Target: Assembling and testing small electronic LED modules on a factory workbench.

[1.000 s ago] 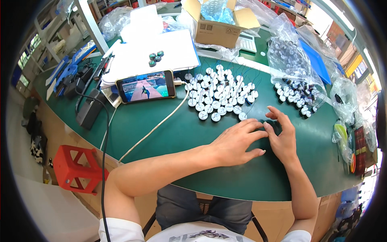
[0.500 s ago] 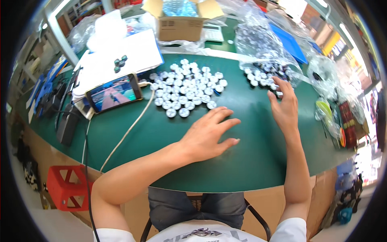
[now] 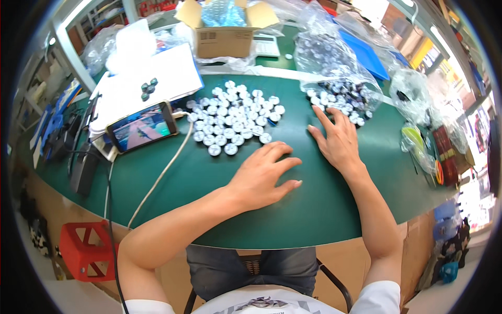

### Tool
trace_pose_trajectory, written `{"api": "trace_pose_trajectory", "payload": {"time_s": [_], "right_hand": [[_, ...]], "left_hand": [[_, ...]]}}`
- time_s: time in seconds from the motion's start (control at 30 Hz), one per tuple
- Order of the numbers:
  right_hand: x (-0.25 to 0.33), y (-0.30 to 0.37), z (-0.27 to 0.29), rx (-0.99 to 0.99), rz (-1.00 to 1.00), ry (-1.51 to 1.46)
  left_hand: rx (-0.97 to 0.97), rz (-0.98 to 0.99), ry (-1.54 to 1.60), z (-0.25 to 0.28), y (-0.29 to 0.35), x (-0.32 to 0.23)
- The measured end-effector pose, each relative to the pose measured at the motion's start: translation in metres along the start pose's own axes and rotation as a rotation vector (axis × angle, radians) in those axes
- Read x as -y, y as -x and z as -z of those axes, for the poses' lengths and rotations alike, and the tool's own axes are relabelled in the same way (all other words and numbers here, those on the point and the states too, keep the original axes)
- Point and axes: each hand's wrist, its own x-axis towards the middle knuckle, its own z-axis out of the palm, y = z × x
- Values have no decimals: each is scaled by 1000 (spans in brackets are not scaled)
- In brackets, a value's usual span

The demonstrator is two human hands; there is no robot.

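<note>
A spread of small round parts [image 3: 229, 118] with white tops and dark sides lies on the green table [image 3: 293, 220], left of centre. Just on its near right side, my left hand [image 3: 261, 177] rests low over the table, fingers apart, with nothing in it. A second heap of like parts [image 3: 342, 98] spills from the mouth of a clear plastic bag [image 3: 324, 55] at the back right. My right hand [image 3: 339, 142] is at the near edge of that heap, fingers spread and fingertips close to the nearest parts. Whether they touch I cannot tell.
A propped phone [image 3: 142, 127] with a white cable [image 3: 166, 170] stands at the left, before white papers [image 3: 170, 70] bearing several dark small parts [image 3: 148, 89]. Behind are a cardboard box [image 3: 225, 43] and a blue tray [image 3: 364, 55]. A red stool [image 3: 89, 251] stands lower left.
My right hand has moved left along the near side of the right heap, fingers still spread. My left hand keeps nearly the same pose. The whole view has shifted slightly.
</note>
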Motion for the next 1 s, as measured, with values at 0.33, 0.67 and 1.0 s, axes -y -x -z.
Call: {"api": "trace_pose_trajectory", "payload": {"time_s": [0.33, 0.67, 1.0], "right_hand": [[1, -3, -2, -17, 52, 49], [-1, -7, -11, -43, 19, 32], [45, 4, 40, -77, 118, -540]], "left_hand": [[-17, -14, 38, -4, 2, 2], [-28, -51, 33, -4, 2, 2], [-138, 227, 604, 9, -8, -2]]}}
